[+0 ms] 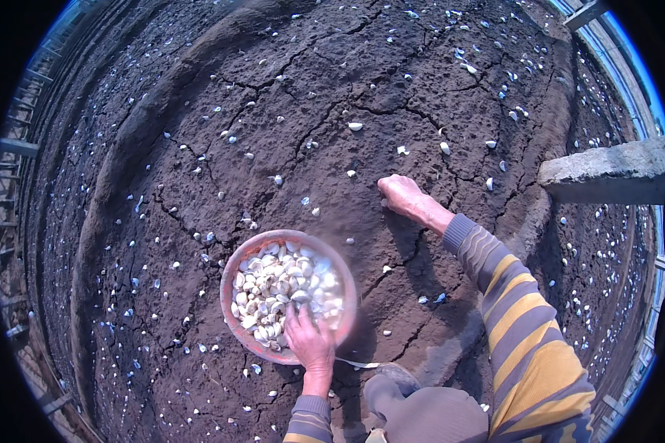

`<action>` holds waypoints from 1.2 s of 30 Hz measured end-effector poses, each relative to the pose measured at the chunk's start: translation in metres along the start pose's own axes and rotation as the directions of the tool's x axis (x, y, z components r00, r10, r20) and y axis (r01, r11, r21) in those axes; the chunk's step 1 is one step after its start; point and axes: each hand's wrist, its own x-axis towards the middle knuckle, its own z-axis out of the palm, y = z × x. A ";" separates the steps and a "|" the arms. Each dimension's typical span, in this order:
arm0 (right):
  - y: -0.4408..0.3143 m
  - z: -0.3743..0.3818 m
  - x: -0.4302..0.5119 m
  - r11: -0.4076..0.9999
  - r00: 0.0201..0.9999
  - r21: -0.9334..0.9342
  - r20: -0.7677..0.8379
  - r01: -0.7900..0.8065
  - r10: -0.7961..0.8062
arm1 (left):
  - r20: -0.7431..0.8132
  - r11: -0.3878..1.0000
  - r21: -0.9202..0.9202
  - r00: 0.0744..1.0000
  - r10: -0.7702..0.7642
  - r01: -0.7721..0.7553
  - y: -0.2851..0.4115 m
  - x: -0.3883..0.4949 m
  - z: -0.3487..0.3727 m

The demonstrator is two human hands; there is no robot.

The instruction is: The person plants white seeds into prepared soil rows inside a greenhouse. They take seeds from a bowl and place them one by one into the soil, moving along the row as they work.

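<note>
A round, reddish plastic basin [228,326] full of pale garlic cloves [277,277] sits on the soil in front of me. My left hand [310,339] reaches over its near rim, fingers spread and their tips among the cloves. Farther out to the right, my right hand [403,195] is low over the cracked soil [366,210] with its fingers curled in. A small pale spot shows under its fingertips, but I cannot make out whether it is a clove. A single clove [351,173] lies on the ground left of that hand.
Many cloves are scattered over the soil all around. Raised soil ridges [111,166] border the bed on both sides. A concrete post [607,171] juts in at the right. My knee [438,415] and a white strip [357,364] are close to the basin.
</note>
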 end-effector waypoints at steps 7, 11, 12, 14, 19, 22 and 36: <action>0.006 -0.034 0.104 0.995 0.851 0.023 -0.517 -0.095 0.093 | -0.004 1.000 0.019 1.000 0.006 -0.006 0.001 0.002 0.002; 0.003 -0.035 0.137 0.978 0.901 -0.066 -0.406 -0.196 0.153 | -0.011 1.000 0.007 1.000 0.023 -0.023 0.003 0.004 0.000; 0.002 -0.035 0.140 0.974 0.906 -0.056 -0.383 -0.219 0.181 | -0.011 1.000 0.009 1.000 0.023 -0.023 0.003 0.004 0.000; 0.007 -0.037 0.134 0.972 0.893 0.089 -0.383 -0.220 0.237 | -0.005 1.000 0.011 1.000 0.008 -0.008 0.005 0.005 -0.001; 0.024 -0.048 0.037 0.932 0.911 0.354 -0.356 -0.077 0.211 | 0.010 1.000 0.024 1.000 -0.015 0.015 -0.001 0.000 0.001; 0.058 -0.038 -0.044 0.796 0.945 0.590 -0.163 -0.136 0.282 | 0.019 1.000 -0.003 1.000 0.003 -0.003 0.005 0.002 0.002; 0.023 0.023 -0.136 0.995 0.990 -0.075 -0.129 -0.068 0.058 | 0.013 1.000 0.000 1.000 0.017 -0.017 0.003 0.001 0.001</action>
